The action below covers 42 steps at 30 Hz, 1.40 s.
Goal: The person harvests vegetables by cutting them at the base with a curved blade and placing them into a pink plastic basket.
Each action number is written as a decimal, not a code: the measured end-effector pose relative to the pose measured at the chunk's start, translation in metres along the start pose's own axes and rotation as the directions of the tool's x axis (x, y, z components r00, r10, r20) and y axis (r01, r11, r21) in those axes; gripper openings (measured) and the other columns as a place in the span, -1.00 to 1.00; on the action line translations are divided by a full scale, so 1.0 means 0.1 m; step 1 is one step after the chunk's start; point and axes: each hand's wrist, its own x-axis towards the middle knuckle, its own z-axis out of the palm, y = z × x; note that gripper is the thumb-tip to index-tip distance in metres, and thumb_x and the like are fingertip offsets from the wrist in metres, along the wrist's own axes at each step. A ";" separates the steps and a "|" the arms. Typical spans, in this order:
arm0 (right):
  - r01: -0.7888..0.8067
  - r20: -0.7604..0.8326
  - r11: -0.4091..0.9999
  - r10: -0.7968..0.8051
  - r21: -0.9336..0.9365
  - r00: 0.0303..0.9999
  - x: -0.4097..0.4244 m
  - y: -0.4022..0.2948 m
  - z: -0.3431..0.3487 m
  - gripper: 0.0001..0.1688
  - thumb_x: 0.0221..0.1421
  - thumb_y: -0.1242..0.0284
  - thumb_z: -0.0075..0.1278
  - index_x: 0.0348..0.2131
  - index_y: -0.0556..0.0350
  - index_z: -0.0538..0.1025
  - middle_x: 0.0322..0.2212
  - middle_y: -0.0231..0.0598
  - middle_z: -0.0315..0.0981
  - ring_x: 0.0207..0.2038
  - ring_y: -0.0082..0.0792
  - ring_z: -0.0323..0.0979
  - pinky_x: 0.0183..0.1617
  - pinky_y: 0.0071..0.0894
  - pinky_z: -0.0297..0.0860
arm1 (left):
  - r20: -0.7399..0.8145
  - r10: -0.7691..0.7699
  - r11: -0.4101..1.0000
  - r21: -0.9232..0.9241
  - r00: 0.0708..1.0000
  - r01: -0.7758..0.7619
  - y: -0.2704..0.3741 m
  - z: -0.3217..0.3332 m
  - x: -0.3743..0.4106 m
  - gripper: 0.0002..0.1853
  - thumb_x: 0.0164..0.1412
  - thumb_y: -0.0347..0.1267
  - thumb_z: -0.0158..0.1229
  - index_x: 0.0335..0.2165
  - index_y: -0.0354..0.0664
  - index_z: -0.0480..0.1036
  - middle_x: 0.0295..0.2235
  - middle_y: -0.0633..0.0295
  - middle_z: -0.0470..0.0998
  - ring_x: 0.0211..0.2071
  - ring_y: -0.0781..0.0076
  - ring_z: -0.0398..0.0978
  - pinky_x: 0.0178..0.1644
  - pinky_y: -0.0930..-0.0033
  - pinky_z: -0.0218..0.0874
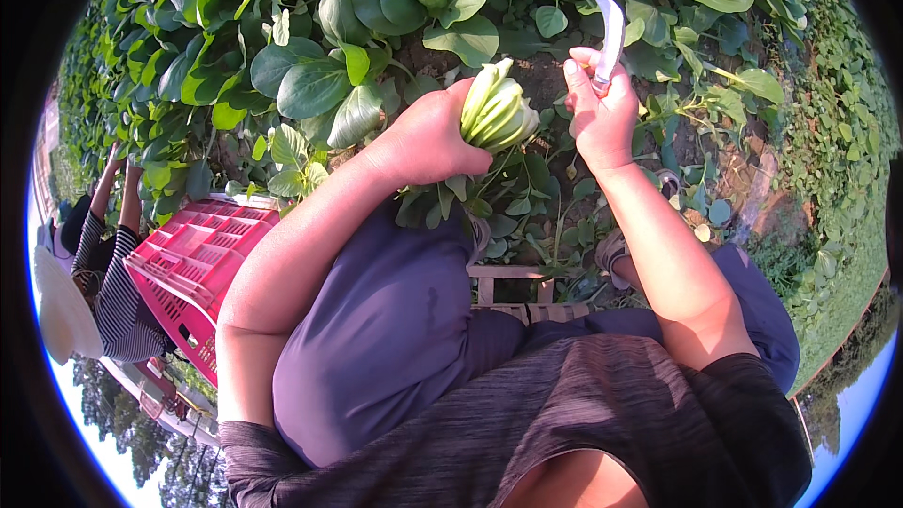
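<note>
My left hand (437, 134) is closed around a bunch of leafy greens (499, 109), with the pale green stalks and cut ends pointing up and to the right. The leaves of the bunch hang below that hand, partly hidden by it. To the right, my right hand (603, 109) grips a small sickle (611, 35) with a curved metal blade, raised and pointing away from me. Its handle is mostly hidden in my fingers. The two hands are apart, above soil and low plants.
Broad-leaved greens (314, 85) grow thickly ahead and to the left. A pink plastic crate (204, 254) stands at my left. Beyond it is another person (130, 303) in a striped top, beside a pale wide-brimmed hat. A slatted crate or stool (508, 272) is between my legs.
</note>
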 end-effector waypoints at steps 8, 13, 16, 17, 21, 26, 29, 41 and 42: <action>-0.097 0.251 0.918 0.204 -0.385 0.946 -0.24 0.67 -0.09 -0.66 0.23 0.35 -0.15 -0.07 0.16 0.34 -0.52 -0.36 0.39 -0.55 -0.56 0.34 -0.43 -0.50 0.30 | 0.129 0.112 -0.023 0.992 0.985 -0.127 0.03 -0.34 0.64 -0.60 -0.19 -0.40 0.29 -0.24 -0.04 0.47 0.21 -0.05 0.13 -0.39 0.34 0.57 -0.36 0.35 0.35; -0.080 0.330 0.972 0.152 -0.223 0.932 0.02 0.47 0.52 -0.69 0.20 0.33 -0.12 -0.14 0.14 0.38 -0.47 -0.07 0.44 -0.40 -0.16 0.44 -0.26 -0.28 0.33 | -0.118 0.075 0.100 0.989 0.990 0.110 -0.27 -0.77 0.47 -0.58 -0.21 -0.50 0.24 -0.24 -0.05 0.44 0.13 -0.05 0.24 -0.37 0.24 0.58 -0.33 0.30 0.41; -0.074 0.303 0.965 0.151 -0.250 0.941 0.29 0.64 0.89 -0.73 0.22 0.35 -0.15 -0.15 0.12 0.41 -0.47 -0.20 0.43 -0.44 -0.31 0.41 -0.34 -0.37 0.34 | -0.136 0.024 0.126 0.983 0.990 0.132 -0.39 -0.72 0.39 -0.56 -0.22 -0.51 0.24 -0.24 -0.12 0.41 0.08 -0.03 0.28 -0.39 0.23 0.57 -0.33 0.29 0.41; -0.090 0.291 0.954 0.177 -0.287 0.940 0.38 0.66 0.96 -0.73 0.25 0.37 -0.18 -0.12 0.11 0.40 -0.48 -0.36 0.39 -0.52 -0.54 0.35 -0.43 -0.51 0.34 | -0.138 0.050 0.133 0.983 0.989 0.131 -0.42 -0.70 0.37 -0.56 -0.22 -0.52 0.24 -0.24 -0.13 0.40 0.07 -0.02 0.29 -0.39 0.23 0.57 -0.33 0.28 0.40; -0.251 0.327 0.936 0.324 -0.246 0.888 0.54 0.77 1.10 -0.72 0.26 0.35 -0.21 -0.14 0.12 0.41 -0.49 -0.38 0.37 -0.54 -0.57 0.33 -0.47 -0.52 0.33 | -0.156 0.105 0.160 0.977 0.982 0.138 -0.53 -0.70 0.32 -0.56 -0.22 -0.53 0.23 -0.24 -0.15 0.37 0.05 0.01 0.30 -0.38 0.24 0.57 -0.32 0.26 0.39; -0.304 0.382 0.936 0.350 -0.178 0.855 0.53 0.72 1.09 -0.70 0.27 0.35 -0.24 -0.13 0.16 0.40 -0.49 -0.39 0.34 -0.56 -0.58 0.30 -0.49 -0.56 0.31 | -0.157 0.095 0.159 0.977 0.983 0.140 -0.55 -0.75 0.31 -0.55 -0.22 -0.53 0.23 -0.23 -0.14 0.36 0.05 0.03 0.31 -0.38 0.25 0.57 -0.33 0.27 0.38; -0.403 0.435 0.908 0.410 -0.115 0.801 0.59 0.67 1.14 -0.70 0.27 0.36 -0.23 -0.12 0.14 0.40 -0.50 -0.40 0.33 -0.56 -0.59 0.29 -0.50 -0.57 0.28 | -0.153 0.085 0.170 0.976 0.985 0.137 -0.55 -0.77 0.33 -0.56 -0.20 -0.53 0.22 -0.22 -0.13 0.36 0.04 0.05 0.32 -0.38 0.25 0.57 -0.33 0.27 0.39; -0.221 0.332 0.884 0.080 0.413 0.940 0.10 0.01 0.30 -0.44 0.00 0.37 0.23 -0.02 0.04 0.36 -0.20 -0.46 0.36 -0.36 -0.70 0.30 -0.35 -0.67 0.28 | -0.158 0.187 0.958 0.245 0.969 -0.145 -0.02 -0.68 -0.22 -0.22 -0.31 -0.55 0.31 0.03 -0.24 0.30 -0.07 0.14 0.44 -0.10 0.33 0.45 0.05 0.33 0.24; -0.218 0.363 0.860 0.041 0.461 0.931 0.15 -0.13 0.30 -0.43 -0.01 0.38 0.24 -0.02 0.04 0.37 -0.22 -0.46 0.37 -0.36 -0.69 0.30 -0.35 -0.67 0.27 | -0.061 0.034 0.992 -0.116 0.998 -0.041 0.05 -0.65 -0.26 -0.23 -0.26 -0.53 0.32 0.04 -0.27 0.30 -0.10 0.20 0.44 -0.07 0.44 0.38 0.10 0.36 0.17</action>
